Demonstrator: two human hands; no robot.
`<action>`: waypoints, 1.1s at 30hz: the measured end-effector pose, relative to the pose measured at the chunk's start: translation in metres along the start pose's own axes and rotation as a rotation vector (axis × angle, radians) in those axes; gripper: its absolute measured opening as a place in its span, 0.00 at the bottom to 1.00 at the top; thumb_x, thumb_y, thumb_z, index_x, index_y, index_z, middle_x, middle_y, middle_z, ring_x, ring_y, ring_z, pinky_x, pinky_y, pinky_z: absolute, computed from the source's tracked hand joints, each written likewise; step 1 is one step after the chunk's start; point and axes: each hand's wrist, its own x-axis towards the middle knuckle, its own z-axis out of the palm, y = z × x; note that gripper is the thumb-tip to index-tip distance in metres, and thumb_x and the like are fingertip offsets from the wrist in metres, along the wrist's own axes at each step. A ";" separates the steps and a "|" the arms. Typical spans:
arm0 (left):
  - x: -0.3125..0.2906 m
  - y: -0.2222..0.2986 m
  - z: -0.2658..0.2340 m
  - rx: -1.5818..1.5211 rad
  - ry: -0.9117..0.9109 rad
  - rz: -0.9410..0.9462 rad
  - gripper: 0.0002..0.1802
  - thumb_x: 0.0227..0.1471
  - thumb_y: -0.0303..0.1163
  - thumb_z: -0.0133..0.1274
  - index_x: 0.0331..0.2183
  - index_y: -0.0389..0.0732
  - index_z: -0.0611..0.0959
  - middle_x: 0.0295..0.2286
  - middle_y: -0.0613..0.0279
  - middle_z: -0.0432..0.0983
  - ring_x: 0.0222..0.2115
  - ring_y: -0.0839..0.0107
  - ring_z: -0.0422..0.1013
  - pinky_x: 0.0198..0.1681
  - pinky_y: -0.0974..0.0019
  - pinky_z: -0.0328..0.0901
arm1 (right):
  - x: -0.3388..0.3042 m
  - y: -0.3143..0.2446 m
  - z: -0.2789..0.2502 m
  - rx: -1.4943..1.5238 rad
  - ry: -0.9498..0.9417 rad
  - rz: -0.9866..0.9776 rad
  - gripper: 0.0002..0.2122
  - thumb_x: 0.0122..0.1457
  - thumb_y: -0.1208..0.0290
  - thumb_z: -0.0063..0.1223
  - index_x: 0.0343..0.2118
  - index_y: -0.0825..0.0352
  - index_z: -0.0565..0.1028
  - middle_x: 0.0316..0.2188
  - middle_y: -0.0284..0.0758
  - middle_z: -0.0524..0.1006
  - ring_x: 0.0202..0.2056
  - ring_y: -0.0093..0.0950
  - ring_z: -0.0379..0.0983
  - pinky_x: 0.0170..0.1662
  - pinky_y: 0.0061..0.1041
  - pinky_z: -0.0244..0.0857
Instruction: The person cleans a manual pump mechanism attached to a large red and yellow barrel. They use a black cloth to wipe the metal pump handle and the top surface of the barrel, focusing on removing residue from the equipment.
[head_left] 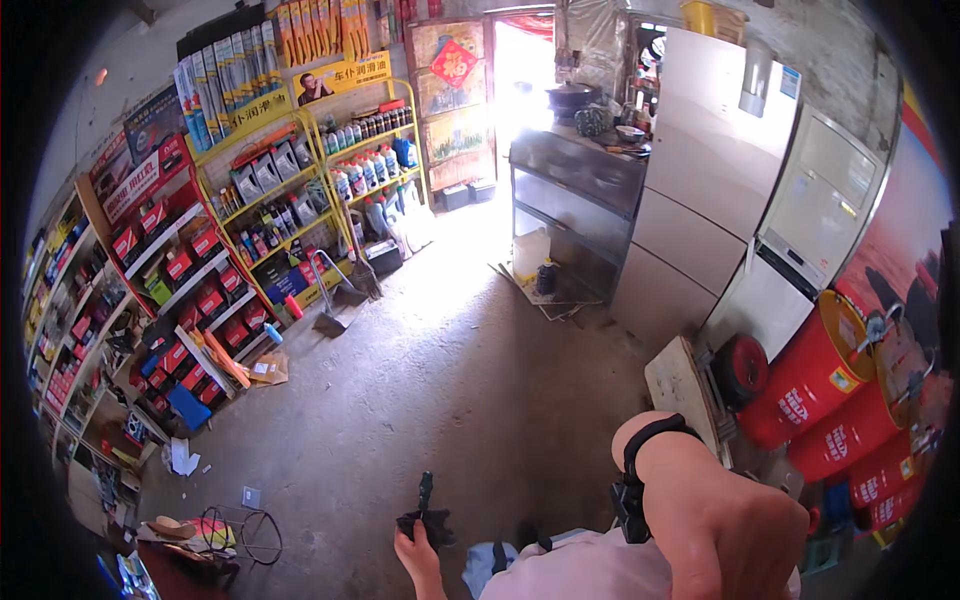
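1. Left hand (420, 562): to the left of the fridge (685, 150) and much nearer to the wearer than it, fingers closed around a dark bundle (437, 528); a narrow dark-green piece (426, 490) sticks up from the bundle, too small to name exactly
2. Right hand: its fingers cannot be made out, so I cannot tell whether it holds anything; the bent right arm (725, 515) shows large on the near side of the fridge, with a black strapped device (630, 510)
3. Just left of the fridge, a dark metal bench (575, 160) carries a dark pot (572, 96); a pale plastic jug (531, 252) and a dark bottle (545, 278) stand low by its front
4. Just right of the fridge, a white cabinet (832, 195); nearer than the fridge, red drums (800, 378)
5. Well left of the fridge, across the floor (430, 380), a dustpan (340, 302) and a broom (366, 278), near shelved bottles (350, 180)
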 end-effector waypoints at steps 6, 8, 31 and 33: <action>0.090 0.005 0.040 -0.075 -0.059 -0.007 0.08 0.58 0.27 0.51 0.34 0.29 0.78 0.28 0.59 0.76 0.28 0.72 0.71 0.34 0.66 0.66 | -0.017 0.080 -0.059 -0.070 0.051 0.104 0.23 0.68 0.73 0.41 0.12 0.67 0.73 0.14 0.37 0.72 0.33 0.31 0.81 0.54 0.27 0.70; 0.128 0.007 0.053 -0.080 -0.114 -0.025 0.10 0.58 0.28 0.52 0.34 0.29 0.78 0.29 0.58 0.76 0.29 0.71 0.71 0.35 0.65 0.66 | -0.023 0.103 -0.087 -0.047 -0.048 0.180 0.23 0.68 0.73 0.41 0.12 0.68 0.73 0.14 0.37 0.72 0.33 0.31 0.81 0.54 0.27 0.70; 0.493 0.155 0.135 -0.205 -0.824 0.121 0.08 0.55 0.31 0.56 0.33 0.35 0.81 0.24 0.56 0.75 0.26 0.69 0.71 0.33 0.66 0.65 | -0.220 0.483 -0.239 -1.115 -0.363 1.236 0.13 0.52 0.61 0.64 0.37 0.62 0.78 0.33 0.31 0.79 0.40 0.33 0.74 0.51 0.33 0.67; 0.514 0.167 0.140 -0.173 -0.811 0.145 0.09 0.55 0.31 0.56 0.34 0.34 0.81 0.24 0.58 0.76 0.26 0.72 0.71 0.33 0.68 0.65 | -0.258 0.489 -0.242 -1.080 -0.373 1.377 0.14 0.53 0.62 0.63 0.39 0.62 0.78 0.32 0.32 0.79 0.39 0.34 0.75 0.48 0.33 0.69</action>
